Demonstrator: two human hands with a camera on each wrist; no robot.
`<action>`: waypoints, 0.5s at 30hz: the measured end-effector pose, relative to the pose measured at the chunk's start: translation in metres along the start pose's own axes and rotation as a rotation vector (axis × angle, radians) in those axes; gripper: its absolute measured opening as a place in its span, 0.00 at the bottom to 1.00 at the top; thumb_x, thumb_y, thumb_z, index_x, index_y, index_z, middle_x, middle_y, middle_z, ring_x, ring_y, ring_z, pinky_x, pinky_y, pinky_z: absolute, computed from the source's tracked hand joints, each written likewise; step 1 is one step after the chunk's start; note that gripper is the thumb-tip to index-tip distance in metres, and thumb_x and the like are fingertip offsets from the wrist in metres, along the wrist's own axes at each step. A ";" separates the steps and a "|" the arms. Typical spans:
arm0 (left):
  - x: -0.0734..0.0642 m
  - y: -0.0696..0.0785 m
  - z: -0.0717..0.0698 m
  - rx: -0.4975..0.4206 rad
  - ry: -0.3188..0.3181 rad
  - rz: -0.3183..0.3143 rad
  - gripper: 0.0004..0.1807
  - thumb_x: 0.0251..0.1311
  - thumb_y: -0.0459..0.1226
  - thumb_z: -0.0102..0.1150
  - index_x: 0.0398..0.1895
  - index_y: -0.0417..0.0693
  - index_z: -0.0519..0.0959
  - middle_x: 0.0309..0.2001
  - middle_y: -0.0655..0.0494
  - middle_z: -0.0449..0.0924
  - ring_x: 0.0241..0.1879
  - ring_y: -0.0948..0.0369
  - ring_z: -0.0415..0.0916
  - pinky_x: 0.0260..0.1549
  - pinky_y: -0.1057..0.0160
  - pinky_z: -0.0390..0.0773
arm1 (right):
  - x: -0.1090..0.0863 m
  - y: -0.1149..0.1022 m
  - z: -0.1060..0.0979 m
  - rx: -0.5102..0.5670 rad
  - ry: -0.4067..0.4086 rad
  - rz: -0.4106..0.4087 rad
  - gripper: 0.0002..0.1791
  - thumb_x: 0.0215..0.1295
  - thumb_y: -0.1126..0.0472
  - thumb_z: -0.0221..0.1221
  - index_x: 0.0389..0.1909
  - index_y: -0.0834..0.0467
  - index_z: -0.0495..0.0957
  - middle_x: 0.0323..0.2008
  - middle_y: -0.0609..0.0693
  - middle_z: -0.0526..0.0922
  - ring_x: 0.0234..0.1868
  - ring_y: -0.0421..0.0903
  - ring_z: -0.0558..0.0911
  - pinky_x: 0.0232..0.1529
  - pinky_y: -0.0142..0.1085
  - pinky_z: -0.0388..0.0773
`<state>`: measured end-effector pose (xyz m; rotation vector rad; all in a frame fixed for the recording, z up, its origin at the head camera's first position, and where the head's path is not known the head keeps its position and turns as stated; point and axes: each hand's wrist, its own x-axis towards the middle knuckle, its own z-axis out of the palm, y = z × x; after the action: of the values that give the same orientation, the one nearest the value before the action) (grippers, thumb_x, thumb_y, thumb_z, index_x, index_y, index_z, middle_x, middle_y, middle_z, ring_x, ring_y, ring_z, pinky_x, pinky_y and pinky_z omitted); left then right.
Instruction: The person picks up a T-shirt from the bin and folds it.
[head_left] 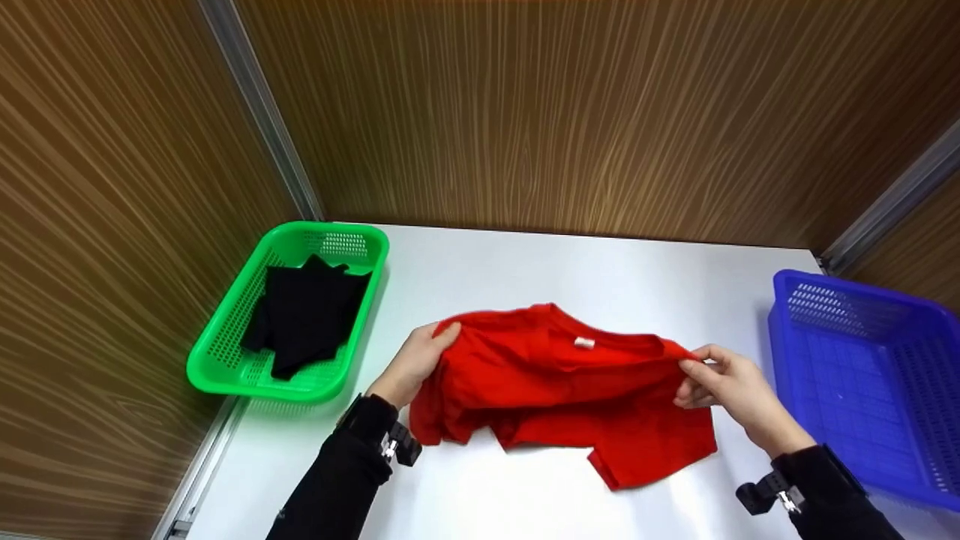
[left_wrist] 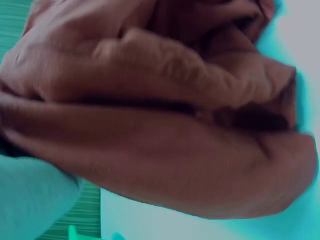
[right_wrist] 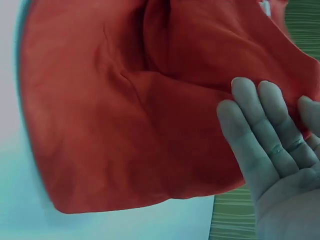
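A red T-shirt (head_left: 555, 382) with a white neck label (head_left: 584, 343) is spread between my two hands above the white table. My left hand (head_left: 420, 360) grips its left shoulder side, thumb on top, with the cloth bunched below. At the other end, my right hand (head_left: 724, 386) pinches the right shoulder edge between thumb and forefinger. The right wrist view shows the other fingers (right_wrist: 255, 135) fairly straight against the hanging sleeve (right_wrist: 135, 125). Folds of the shirt (left_wrist: 150, 155) fill the left wrist view and hide most of the left hand.
On the left stands a green basket (head_left: 196, 367) with black clothing (head_left: 307, 311) in it. A blue basket (head_left: 847, 375) stands at the right, close to my right forearm. Wood-patterned panels (head_left: 525, 112) enclose the white table (head_left: 510, 495) at the back and sides.
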<state>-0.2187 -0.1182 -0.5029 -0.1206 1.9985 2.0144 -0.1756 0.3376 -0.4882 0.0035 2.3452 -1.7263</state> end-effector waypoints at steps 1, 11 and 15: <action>0.000 -0.001 -0.001 0.011 -0.021 0.006 0.17 0.77 0.43 0.54 0.54 0.39 0.82 0.47 0.52 0.83 0.49 0.58 0.78 0.56 0.60 0.74 | -0.001 0.001 0.001 0.004 -0.005 -0.011 0.19 0.78 0.57 0.58 0.51 0.71 0.71 0.30 0.61 0.86 0.33 0.53 0.89 0.41 0.43 0.87; -0.005 0.002 -0.013 0.168 -0.265 0.014 0.10 0.63 0.43 0.70 0.34 0.48 0.81 0.34 0.56 0.78 0.40 0.59 0.73 0.42 0.62 0.71 | -0.005 0.001 0.002 0.039 -0.022 -0.060 0.15 0.77 0.59 0.59 0.44 0.70 0.72 0.21 0.61 0.82 0.31 0.56 0.89 0.37 0.40 0.85; -0.006 0.008 -0.016 0.169 -0.291 0.005 0.07 0.63 0.40 0.66 0.34 0.49 0.78 0.35 0.55 0.76 0.40 0.57 0.72 0.41 0.61 0.70 | -0.005 -0.001 0.001 0.136 -0.017 -0.096 0.09 0.77 0.63 0.58 0.41 0.66 0.73 0.15 0.61 0.78 0.24 0.55 0.88 0.27 0.41 0.82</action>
<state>-0.2180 -0.1351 -0.4937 0.2025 1.9678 1.7400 -0.1705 0.3369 -0.4867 -0.1025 2.2454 -1.9204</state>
